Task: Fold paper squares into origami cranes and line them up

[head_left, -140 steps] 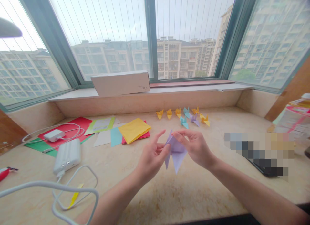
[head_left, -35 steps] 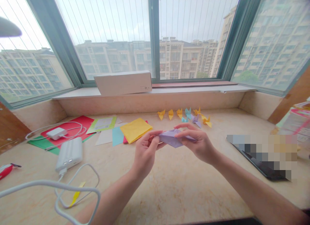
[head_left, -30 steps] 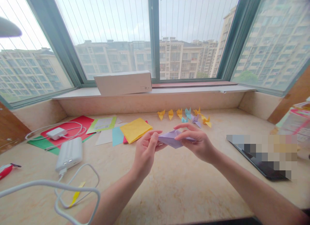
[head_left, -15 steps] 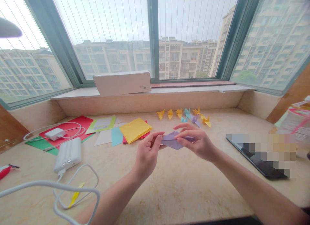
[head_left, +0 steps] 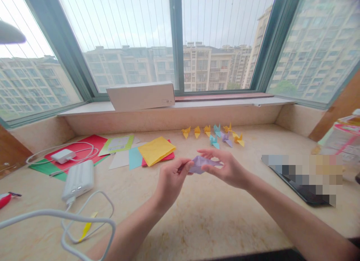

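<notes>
A folded piece of purple origami paper [head_left: 198, 164] is held up above the worktop, its narrow point toward the right. My left hand [head_left: 173, 176] is closed, pinching the paper's left end between thumb and fingers. From the right, my right hand [head_left: 229, 169] curves loosely around it, thumb at the lower edge and fingers along the top. Beyond my hands stand several small folded paper cranes: yellow ones such as this yellow crane [head_left: 186, 132], light-blue ones such as this blue crane [head_left: 214, 141], and one purple crane [head_left: 226, 139].
Left of my hands lie a yellow paper packet [head_left: 156, 150] and red paper sheets [head_left: 97, 145]. A white power bank [head_left: 78, 180] with a looping cable [head_left: 84, 216] is at the left. A phone [head_left: 298, 182] and a plastic container [head_left: 343, 141] are on the right. A white box [head_left: 140, 96] stands on the windowsill.
The purple paper has turned, and less of its length shows flat. My right fingers have opened slightly and lifted from its face. The cranes have not moved.
</notes>
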{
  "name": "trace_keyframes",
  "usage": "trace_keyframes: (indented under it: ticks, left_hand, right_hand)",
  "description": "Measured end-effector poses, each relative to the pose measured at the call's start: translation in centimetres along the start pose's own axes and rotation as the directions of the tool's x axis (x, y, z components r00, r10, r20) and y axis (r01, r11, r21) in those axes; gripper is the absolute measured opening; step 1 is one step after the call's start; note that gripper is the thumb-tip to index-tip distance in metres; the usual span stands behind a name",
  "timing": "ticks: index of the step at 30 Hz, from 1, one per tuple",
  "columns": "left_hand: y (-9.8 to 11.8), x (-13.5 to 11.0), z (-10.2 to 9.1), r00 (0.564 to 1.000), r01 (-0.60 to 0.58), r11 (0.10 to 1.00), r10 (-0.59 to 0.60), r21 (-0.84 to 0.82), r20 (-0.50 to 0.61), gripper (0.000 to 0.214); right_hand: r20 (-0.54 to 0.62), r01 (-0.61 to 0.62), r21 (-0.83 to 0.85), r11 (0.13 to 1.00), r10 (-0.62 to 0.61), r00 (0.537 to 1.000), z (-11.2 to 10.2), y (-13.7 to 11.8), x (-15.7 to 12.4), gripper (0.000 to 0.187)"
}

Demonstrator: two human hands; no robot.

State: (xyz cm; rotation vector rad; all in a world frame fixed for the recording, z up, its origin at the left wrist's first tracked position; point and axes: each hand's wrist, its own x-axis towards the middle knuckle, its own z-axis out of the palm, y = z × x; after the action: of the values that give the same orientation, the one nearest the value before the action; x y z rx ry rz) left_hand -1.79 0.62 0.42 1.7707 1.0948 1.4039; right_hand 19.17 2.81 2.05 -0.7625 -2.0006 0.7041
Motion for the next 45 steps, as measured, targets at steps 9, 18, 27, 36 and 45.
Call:
trace_keyframes:
  ticks: [9, 18, 27, 36, 45]
  left_hand:
    - [0.3, -0.2, -0.5, 0.931, -0.356, 0.851, 0.361, 0.386, 0.063, 0.015]
    - [0.5, -0.1, -0.1, 0.979, -0.201, 0.954, 0.197, 0.223, 0.043, 0.018]
    - [0.1, -0.1, -0.3, 0.982, -0.168, 0.965, 0.146, 0.200, 0.123, 0.023]
    - [0.0, 0.0, 0.0, 0.992, 0.080, 0.997, -0.080, 0.005, 0.098, 0.037]
    - [0.1, 0.2, 0.1, 0.983, 0.127, 0.991, -0.122, -0.029, 0.133, 0.048]
  right_hand:
    - [0.060, -0.201, 0.172, 0.964, 0.194, 0.979, 0.1, -1.2, 0.3, 0.028]
    - [-0.029, -0.207, 0.158, 0.965, 0.214, 0.976, 0.5, -0.8, 0.3, 0.029]
    - [0.032, -0.287, 0.199, 0.937, 0.287, 0.958, 0.4, -0.5, 0.5, 0.030]
    - [0.029, -0.330, 0.227, 0.916, 0.332, 0.943, -0.9, 0.3, 0.8, 0.031]
    - [0.024, -0.342, 0.258, 0.903, 0.348, 0.937, -1.8, 0.8, 1.1, 0.041]
